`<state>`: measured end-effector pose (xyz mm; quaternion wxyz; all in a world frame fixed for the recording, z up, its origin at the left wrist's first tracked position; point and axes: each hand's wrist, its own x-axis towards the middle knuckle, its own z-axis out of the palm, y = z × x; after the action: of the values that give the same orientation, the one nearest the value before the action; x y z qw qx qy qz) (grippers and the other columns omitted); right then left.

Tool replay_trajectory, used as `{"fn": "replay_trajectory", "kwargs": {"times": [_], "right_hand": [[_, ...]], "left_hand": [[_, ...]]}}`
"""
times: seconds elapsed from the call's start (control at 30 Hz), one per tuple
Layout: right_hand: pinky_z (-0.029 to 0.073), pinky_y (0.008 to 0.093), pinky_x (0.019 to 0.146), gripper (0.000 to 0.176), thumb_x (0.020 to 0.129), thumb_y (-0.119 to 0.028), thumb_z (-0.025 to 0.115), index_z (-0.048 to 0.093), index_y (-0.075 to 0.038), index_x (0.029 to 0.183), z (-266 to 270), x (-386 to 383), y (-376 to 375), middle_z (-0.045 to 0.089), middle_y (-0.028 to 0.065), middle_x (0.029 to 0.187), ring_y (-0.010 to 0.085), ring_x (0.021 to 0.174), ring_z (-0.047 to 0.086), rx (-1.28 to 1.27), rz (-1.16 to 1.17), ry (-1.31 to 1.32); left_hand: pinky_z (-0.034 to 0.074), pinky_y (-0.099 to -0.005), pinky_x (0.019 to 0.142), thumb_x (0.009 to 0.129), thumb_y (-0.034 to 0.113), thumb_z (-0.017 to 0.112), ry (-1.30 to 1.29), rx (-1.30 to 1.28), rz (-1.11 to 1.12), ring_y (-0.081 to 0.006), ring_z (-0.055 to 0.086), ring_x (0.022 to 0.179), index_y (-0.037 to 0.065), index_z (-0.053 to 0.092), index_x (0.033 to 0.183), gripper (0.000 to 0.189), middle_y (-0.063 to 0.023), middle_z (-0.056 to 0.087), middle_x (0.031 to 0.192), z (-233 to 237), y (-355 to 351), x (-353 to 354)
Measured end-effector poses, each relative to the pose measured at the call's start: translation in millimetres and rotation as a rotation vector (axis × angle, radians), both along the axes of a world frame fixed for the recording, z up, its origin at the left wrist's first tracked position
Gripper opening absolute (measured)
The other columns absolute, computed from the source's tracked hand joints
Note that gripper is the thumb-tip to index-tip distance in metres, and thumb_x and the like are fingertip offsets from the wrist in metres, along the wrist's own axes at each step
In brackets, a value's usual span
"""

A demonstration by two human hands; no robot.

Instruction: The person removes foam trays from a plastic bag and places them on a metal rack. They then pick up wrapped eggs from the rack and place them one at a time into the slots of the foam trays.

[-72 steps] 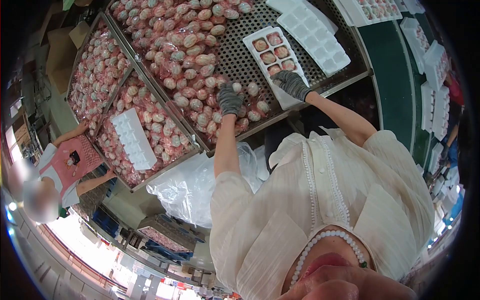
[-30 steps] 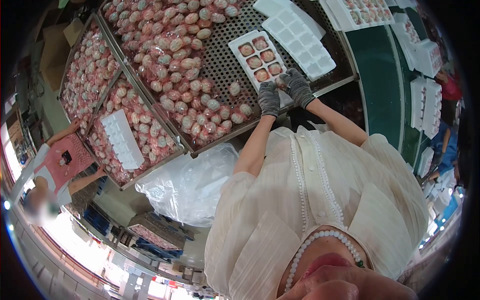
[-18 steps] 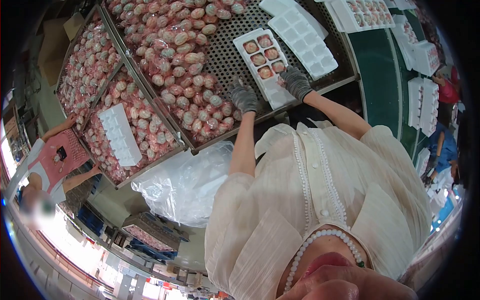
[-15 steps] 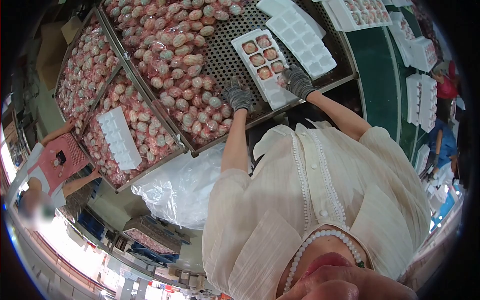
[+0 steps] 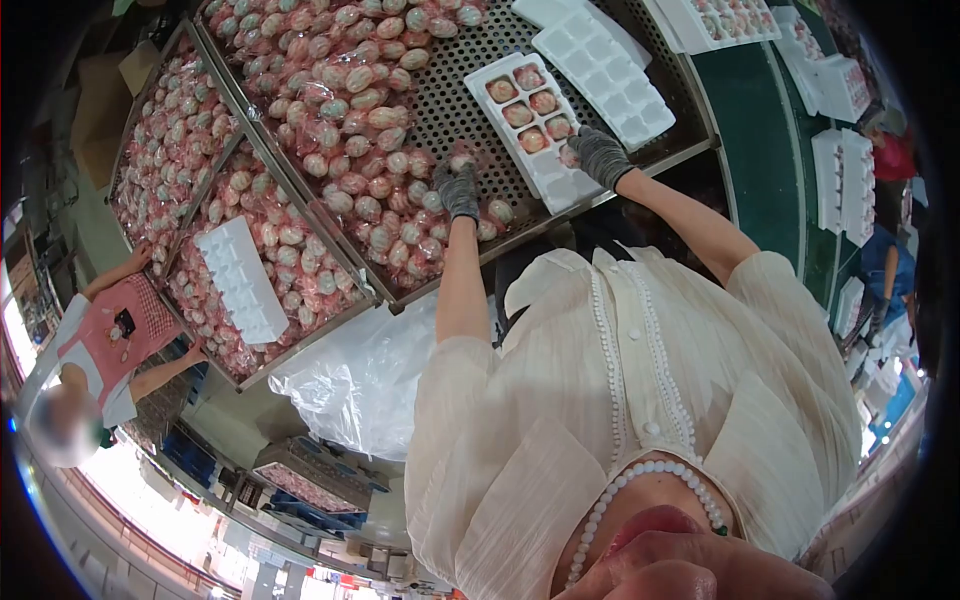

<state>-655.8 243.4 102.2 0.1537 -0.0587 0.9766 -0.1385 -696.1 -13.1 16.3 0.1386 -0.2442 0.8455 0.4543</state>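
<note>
My left hand [image 5: 457,190], in a grey knit glove, is at the right edge of a heap of round, pink-and-white plastic-wrapped balls [image 5: 385,205]. Its fingers close on one wrapped ball [image 5: 462,160]. A few loose balls [image 5: 497,212] lie beside its wrist. At the right side of a white foam tray [image 5: 555,190], my right hand [image 5: 598,158], gloved alike, has its fingertips on a ball [image 5: 570,156] at a tray pocket. Reddish-yellow balls [image 5: 533,140] fill the tray's far pockets in two rows; the near end is partly bare.
Stacked white foam trays [image 5: 605,75] lie on the perforated metal table [image 5: 455,85], which has a raised rim. A green conveyor [image 5: 750,140] with filled trays runs at right. Another foam tray [image 5: 240,280] rests on a left bin. A person in a pink apron [image 5: 115,330] stands at left.
My left hand has shifted slightly left to the heap, and a ball now shows at its fingertips. Loose balls have appeared near its wrist. My right hand has barely moved.
</note>
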Motion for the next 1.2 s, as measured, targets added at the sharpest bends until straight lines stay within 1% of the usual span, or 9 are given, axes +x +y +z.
{"fn": "replay_trajectory", "kwargs": {"times": [0.07,0.4,0.53,0.6,0.73,0.8,0.9,1.13,1.2], "right_hand": [[0.044,0.0385,0.067,0.014,0.068,-0.017,0.053,0.056,-0.009,0.08,-7.1,4.0,-1.9,0.054,0.0152,0.078,0.0308,0.072,0.054,-0.121,-0.039,-0.004],[0.045,0.0369,0.068,0.013,0.069,-0.019,0.054,0.059,-0.008,0.074,-7.6,4.1,-0.3,0.057,0.0139,0.077,0.0263,0.078,0.057,-0.046,-0.01,-0.016],[0.045,0.0352,0.069,0.019,0.071,-0.021,0.055,0.06,-0.006,0.082,4.7,-1.3,2.7,0.058,0.0136,0.073,0.0266,0.077,0.058,0.085,-0.071,-0.094],[0.044,0.0337,0.071,0.026,0.073,-0.028,0.057,0.061,-0.005,0.085,10.6,7.0,2.8,0.06,0.0136,0.076,0.0265,0.079,0.058,-0.511,-0.482,-0.134],[0.044,0.0304,0.075,0.042,0.076,-0.034,0.059,0.053,-0.003,0.105,1.8,37.8,-23.6,0.058,0.0122,0.097,0.0206,0.079,0.058,-0.586,-0.289,-0.13],[0.046,0.0293,0.071,0.044,0.078,-0.033,0.057,0.049,-0.004,0.11,6.8,42.1,-27.6,0.056,0.0097,0.101,0.0168,0.081,0.057,-0.505,-0.326,-0.199],[0.049,0.0218,0.059,0.036,0.081,-0.03,0.055,0.052,-0.006,0.107,-6.8,46.5,-26.3,0.056,0.0021,0.095,0.0108,0.077,0.057,-1.332,-0.912,-0.51],[0.047,0.0341,0.063,0.031,0.079,-0.032,0.053,0.058,-0.006,0.093,-13.9,31.5,-24.3,0.06,0.0139,0.084,0.0256,0.074,0.059,-0.436,-0.478,-0.247],[0.044,0.0389,0.068,0.031,0.078,-0.033,0.05,0.058,-0.006,0.088,-13.9,29.7,-25.9,0.058,0.0183,0.081,0.0321,0.076,0.056,-0.411,-0.436,-0.015]], "left_hand": [[0.047,-0.0305,0.068,0.072,0.013,0.06,-0.079,0.641,0.313,-0.021,0.054,0.083,0.004,0.047,0.104,0.035,-0.01,0.052,0.1,11.9,-3.2,7.6],[0.048,-0.0389,0.061,0.074,0.017,0.059,-0.403,1.623,0.351,-0.0209,0.056,0.076,0.01,0.049,0.102,0.03,-0.0048,0.057,0.089,49.1,49.9,48.9],[0.046,-0.0263,0.063,0.074,0.016,0.062,-0.476,1.233,0.194,-0.0163,0.052,0.07,0.009,0.046,0.104,0.034,-0.0068,0.054,0.086,68.2,65.3,48.5],[0.046,-0.0249,0.065,0.072,0.007,0.062,-0.056,0.828,-0.053,-0.0169,0.052,0.07,0.006,0.045,0.105,0.037,-0.008,0.053,0.088,56.9,76.4,56.4],[0.045,-0.0236,0.068,0.068,0.0,0.062,0.274,0.359,-0.377,-0.0121,0.049,0.077,0.004,0.043,0.106,0.043,-0.0052,0.05,0.089,52.3,80.9,60.0],[0.045,-0.0235,0.063,0.068,-0.002,0.061,0.357,0.34,-0.38,-0.0115,0.05,0.073,0.003,0.044,0.105,0.041,-0.0047,0.051,0.087,58.3,79.7,60.6],[0.051,-0.0305,0.063,0.074,-0.003,0.055,-0.185,0.842,-0.039,-0.0173,0.056,0.082,0.002,0.046,0.105,0.033,-0.0094,0.052,0.097,65.0,68.8,50.1],[0.048,-0.0326,0.064,0.075,0.007,0.058,0.024,0.63,-0.372,-0.0213,0.056,0.082,0.001,0.046,0.105,0.033,-0.0125,0.053,0.096,71.3,81.0,50.9],[0.045,-0.0374,0.07,0.07,0.018,0.064,0.484,-0.174,-0.558,-0.0292,0.054,0.083,0.001,0.048,0.103,0.04,-0.0173,0.051,0.095,75.4,90.4,57.4]]}}
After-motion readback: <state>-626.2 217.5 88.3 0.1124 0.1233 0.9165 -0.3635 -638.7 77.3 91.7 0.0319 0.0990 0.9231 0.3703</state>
